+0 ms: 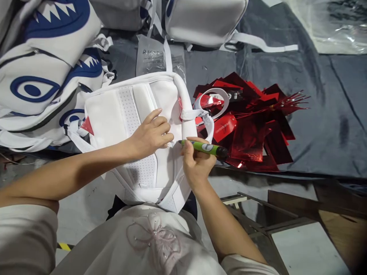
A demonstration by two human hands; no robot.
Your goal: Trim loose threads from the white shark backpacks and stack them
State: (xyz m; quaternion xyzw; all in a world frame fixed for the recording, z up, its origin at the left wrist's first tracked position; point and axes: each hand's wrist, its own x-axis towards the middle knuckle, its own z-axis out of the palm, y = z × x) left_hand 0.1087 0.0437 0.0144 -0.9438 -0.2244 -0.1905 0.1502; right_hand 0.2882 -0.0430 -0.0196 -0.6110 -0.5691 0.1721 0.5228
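A white backpack [106,116] lies with its padded, strapped back facing up, its lower end against my body. My left hand [155,133] rests over the backpack's middle, fingers curled and pinched together near its right-hand side. Whatever sits between those fingertips is too small to make out. My right hand [197,160] grips a green pen-shaped tool [208,148] with a black rear end. The tool's thin tip points left, close to my left fingertips. White straps [220,109] loop out from the backpack's right side.
Red shiny tags [249,137] are heaped right of the backpack on the grey-covered table [338,114]. White backpacks with blue eyes and teeth [34,89] pile up at left; another white bag [203,21] stands behind. A clear plastic pouch [147,57] lies beyond the backpack.
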